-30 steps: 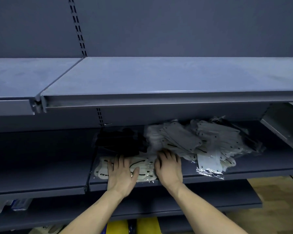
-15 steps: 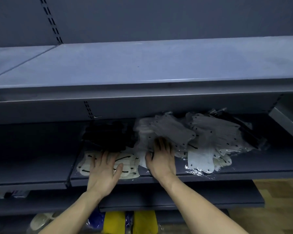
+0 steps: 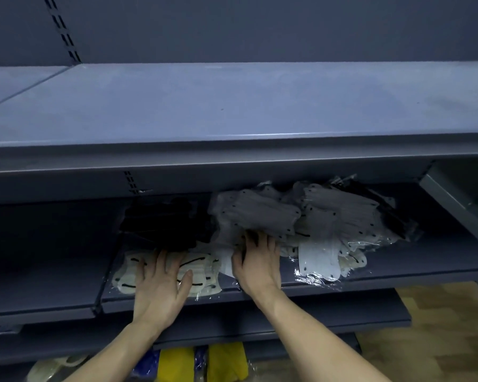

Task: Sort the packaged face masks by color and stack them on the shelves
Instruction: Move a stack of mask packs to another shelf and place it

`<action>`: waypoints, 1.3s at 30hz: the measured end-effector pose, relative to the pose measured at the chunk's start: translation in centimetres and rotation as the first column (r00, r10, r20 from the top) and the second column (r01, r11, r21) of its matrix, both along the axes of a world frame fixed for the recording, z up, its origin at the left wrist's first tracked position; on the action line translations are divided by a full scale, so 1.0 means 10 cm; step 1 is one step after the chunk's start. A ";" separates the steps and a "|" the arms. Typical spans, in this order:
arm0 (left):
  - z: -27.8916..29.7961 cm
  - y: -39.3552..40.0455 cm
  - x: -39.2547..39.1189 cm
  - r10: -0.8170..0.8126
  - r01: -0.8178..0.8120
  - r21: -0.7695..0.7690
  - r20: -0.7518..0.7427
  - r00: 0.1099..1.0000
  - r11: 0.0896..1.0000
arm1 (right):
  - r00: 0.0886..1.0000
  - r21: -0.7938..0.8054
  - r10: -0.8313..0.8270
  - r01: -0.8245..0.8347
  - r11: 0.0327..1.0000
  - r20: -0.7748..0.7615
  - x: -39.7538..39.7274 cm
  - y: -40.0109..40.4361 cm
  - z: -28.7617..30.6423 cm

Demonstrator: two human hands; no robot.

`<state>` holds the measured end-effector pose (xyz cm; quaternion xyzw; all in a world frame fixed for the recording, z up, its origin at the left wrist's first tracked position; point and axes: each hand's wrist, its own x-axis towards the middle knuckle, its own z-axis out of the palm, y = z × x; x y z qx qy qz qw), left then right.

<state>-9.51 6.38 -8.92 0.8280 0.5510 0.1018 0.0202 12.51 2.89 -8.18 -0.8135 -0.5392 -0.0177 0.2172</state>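
Cream stack (image 3: 202, 274): front of middle shelf (image 3: 398, 274), your left hand (image 3: 160, 282) flat on it, grip spread.
Right hand (image 3: 257, 263): fingertips under the mixed pile (image 3: 315, 221); grip hidden.
Next: draw one colour out.

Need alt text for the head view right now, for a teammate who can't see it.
Both hands reach onto the middle shelf: the left hand rests flat on cream packaged masks, the right hand reaches into a mixed grey and white pile. Black masks lie behind the cream ones.
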 end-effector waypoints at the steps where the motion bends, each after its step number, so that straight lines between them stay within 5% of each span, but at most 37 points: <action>1: 0.00 0.00 0.00 0.000 0.000 0.000 0.003 1.000 1.000 | 1.000 -0.010 -0.004 0.004 1.000 -0.006 0.00 0.01 0.00; 13: -0.01 0.01 -0.02 -0.002 0.002 0.009 0.006 1.000 1.000 | 1.000 -0.004 0.022 -0.022 1.000 -0.019 -0.02 -0.03 -0.01; 19: -0.02 0.00 -0.03 -0.011 0.010 0.026 0.026 1.000 1.000 | 0.957 0.060 0.233 -0.226 0.972 -0.171 -0.04 -0.15 0.10; 26: -0.09 0.02 -0.03 -0.018 0.013 0.101 0.050 0.999 0.995 | 0.984 -0.095 0.158 -0.165 0.982 -0.079 0.02 -0.03 0.04; 34: -0.13 0.04 -0.02 -0.006 0.001 0.104 0.050 0.999 0.995 | 0.968 0.181 0.238 -0.249 0.951 0.080 0.02 -0.10 -0.05; 39: -0.11 0.04 -0.03 0.013 -0.020 0.062 0.111 0.994 0.998 | 0.928 0.013 0.333 -0.340 0.941 0.169 -0.01 -0.06 0.04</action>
